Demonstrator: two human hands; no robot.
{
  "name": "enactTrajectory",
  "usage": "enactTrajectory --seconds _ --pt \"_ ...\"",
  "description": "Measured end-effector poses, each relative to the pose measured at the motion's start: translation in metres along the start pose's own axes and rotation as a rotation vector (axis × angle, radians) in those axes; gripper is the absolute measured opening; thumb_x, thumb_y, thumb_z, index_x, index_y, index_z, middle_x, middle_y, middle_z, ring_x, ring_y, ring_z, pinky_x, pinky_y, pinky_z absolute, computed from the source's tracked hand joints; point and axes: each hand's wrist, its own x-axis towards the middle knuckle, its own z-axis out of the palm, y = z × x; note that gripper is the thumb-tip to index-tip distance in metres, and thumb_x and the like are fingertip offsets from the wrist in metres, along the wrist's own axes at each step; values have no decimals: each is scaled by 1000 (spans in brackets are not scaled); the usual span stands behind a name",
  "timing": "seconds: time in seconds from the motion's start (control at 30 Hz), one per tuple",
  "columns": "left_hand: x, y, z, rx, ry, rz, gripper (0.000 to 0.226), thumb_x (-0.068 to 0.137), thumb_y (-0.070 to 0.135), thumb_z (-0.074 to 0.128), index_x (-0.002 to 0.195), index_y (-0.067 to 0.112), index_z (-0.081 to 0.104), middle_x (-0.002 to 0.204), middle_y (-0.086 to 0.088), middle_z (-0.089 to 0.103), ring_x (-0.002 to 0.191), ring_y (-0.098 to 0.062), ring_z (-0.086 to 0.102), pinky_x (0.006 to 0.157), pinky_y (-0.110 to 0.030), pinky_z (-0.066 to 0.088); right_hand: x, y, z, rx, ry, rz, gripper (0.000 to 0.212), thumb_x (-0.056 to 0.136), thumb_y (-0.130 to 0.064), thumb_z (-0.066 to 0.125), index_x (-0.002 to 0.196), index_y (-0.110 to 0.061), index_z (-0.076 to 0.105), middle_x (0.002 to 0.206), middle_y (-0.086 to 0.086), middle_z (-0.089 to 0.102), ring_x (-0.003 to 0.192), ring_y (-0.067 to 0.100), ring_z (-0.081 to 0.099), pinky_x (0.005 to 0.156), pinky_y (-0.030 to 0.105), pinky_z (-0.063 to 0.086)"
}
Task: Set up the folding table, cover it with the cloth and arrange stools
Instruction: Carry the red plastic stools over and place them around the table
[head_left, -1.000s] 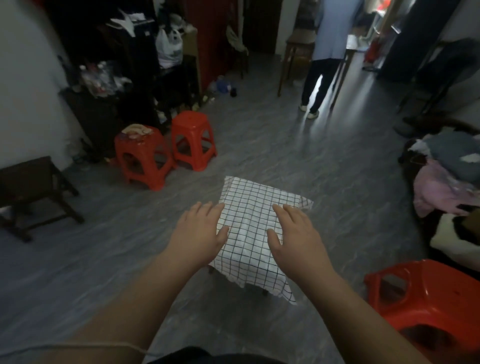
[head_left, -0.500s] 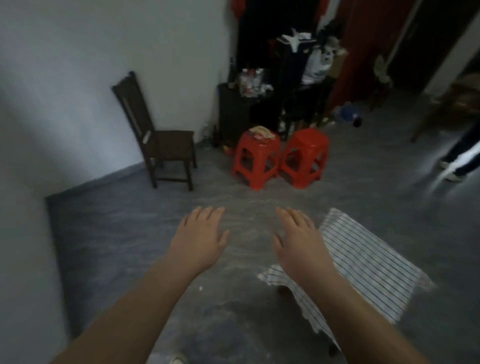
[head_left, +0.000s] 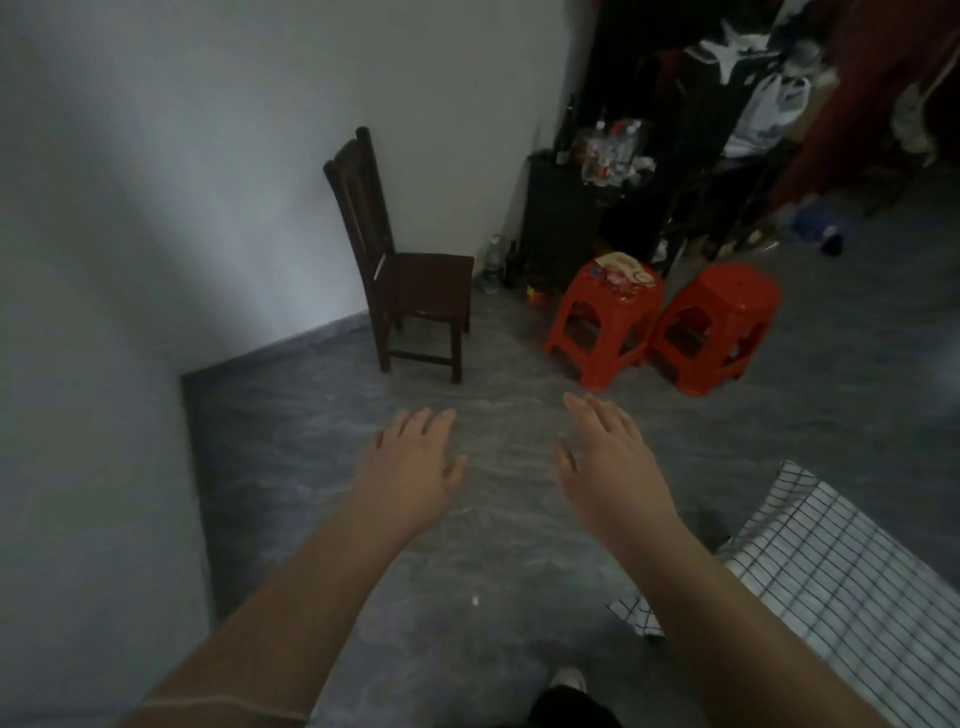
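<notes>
Both hands are held out over the grey floor (head_left: 311, 467), palms down. The left hand (head_left: 410, 467) has its fingers straight and a little spread, grasping nothing. The right hand (head_left: 608, 462) is equally released, its fingers loose and the thumb out to the side. Neither touches anything.

Behind the right hand, on the outer side of its forearm, lies the checked cloth (head_left: 831, 571), white with dark lines. It is spread flat, with one corner hanging down beside the arm. The forearm crosses in front of its near edge, and the frame cuts off its far side. What it lies on is covered, so I can't make out the table itself.

Ahead of the right hand, well apart from it, stands the first red stool (head_left: 605, 322), with papers or packets on its seat too blurred to name. The second red stool (head_left: 717, 327) is just beside it, further to that hand's outer side. Ahead of the left hand, a dark wooden chair (head_left: 410, 270) stands by the white wall (head_left: 156, 156). Beyond the stools a dark cabinet (head_left: 556, 223) carries bottles (head_left: 608, 150), murky in the gloom. Beneath the forearms a white shoe (head_left: 569, 680) peeks out, half hidden by dark clothing
</notes>
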Motion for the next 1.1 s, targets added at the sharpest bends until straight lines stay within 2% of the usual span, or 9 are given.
enactTrajectory --seconds 0.2,0.47,0.7,0.97,1.1 --pt "100 24 -3 -36 -18 56 63 102 48 40 156 24 22 161 -5 28 149 -27 21 121 -44 22 84 37 0 0 -1 46 61 100 -41 44 156 -24 27 162 0 28 151 21 18 122 42 24" --pt "277 84 -6 8 -20 82 61 101 48 40 156 27 23 161 -2 29 150 -25 20 121 -44 21 247 124 -28 10 22 90 63 98 -35 49 156 -22 28 161 3 29 150 26 20 121 44 24" --pt "400 128 -13 3 -44 84 61 101 48 41 156 26 25 160 0 31 149 -23 22 119 -42 23 369 175 -51 14 18 120 61 99 -41 47 155 -24 30 161 2 30 149 24 21 121 42 25" --pt "545 144 -1 0 -65 149 61 100 48 41 155 26 26 159 -2 32 149 -24 23 120 -42 24 493 213 -45 -3 -14 178 63 98 -43 47 155 -25 28 161 3 29 149 25 20 120 43 26" --pt "645 141 1 -23 -95 170 61 100 49 41 155 27 24 161 -2 30 150 -23 22 121 -44 23 577 226 -37 -19 -19 230 63 98 -45 46 155 -27 27 162 2 28 150 24 19 119 45 27"
